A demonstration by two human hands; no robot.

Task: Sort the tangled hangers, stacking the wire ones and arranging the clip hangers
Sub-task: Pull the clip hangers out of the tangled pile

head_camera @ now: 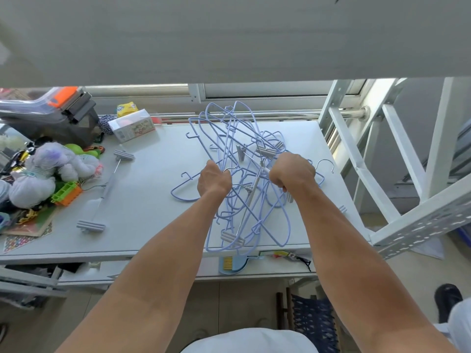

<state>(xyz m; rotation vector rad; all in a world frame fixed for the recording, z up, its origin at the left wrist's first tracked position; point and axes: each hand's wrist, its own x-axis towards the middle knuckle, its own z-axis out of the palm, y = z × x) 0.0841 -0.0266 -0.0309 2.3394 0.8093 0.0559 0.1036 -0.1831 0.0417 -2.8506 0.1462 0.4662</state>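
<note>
A tangle of light-blue wire hangers mixed with metal clip hangers lies on the right half of the white table. My left hand is closed on a blue wire hanger at the tangle's left side. My right hand is closed on a clip hanger's metal bar, with grey clips just beyond its knuckles. One clip hanger lies apart, flat on the table's left half, with a grey clip at each end.
Plush toys, a green-orange crate and a small box crowd the table's left and back-left. A white metal ladder frame stands right of the table. A blue dustpan pokes out under the front edge.
</note>
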